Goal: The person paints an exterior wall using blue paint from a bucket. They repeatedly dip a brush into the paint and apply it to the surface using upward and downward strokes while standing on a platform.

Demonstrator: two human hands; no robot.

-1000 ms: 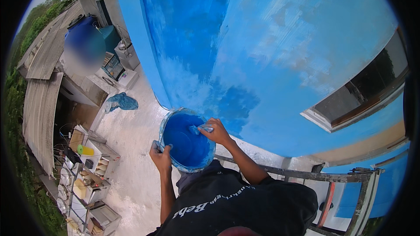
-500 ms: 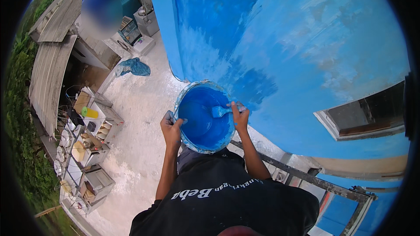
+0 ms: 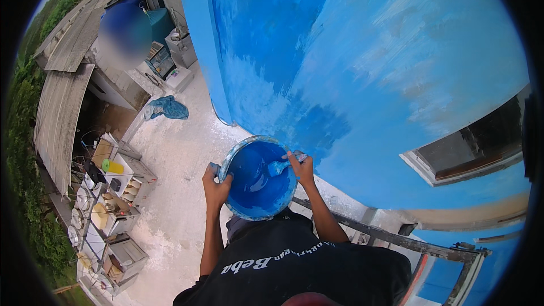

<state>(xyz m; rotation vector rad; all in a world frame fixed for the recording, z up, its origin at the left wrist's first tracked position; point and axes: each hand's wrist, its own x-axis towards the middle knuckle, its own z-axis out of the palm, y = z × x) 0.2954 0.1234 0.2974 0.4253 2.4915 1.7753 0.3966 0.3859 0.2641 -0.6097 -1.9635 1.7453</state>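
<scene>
The left hand (image 3: 217, 187) pinches the left rim of a paint-smeared bucket (image 3: 241, 160), thumb inside; the right hand (image 3: 301, 169), at the opposite rim, pinches 1 brush (image 3: 277, 168) by its handle. The brush head lies within the bucket's mouth, its long axis slanting leftward from the right hand; the blue wall (image 3: 362, 107), ahead and rightward, is nearer the right hand
</scene>
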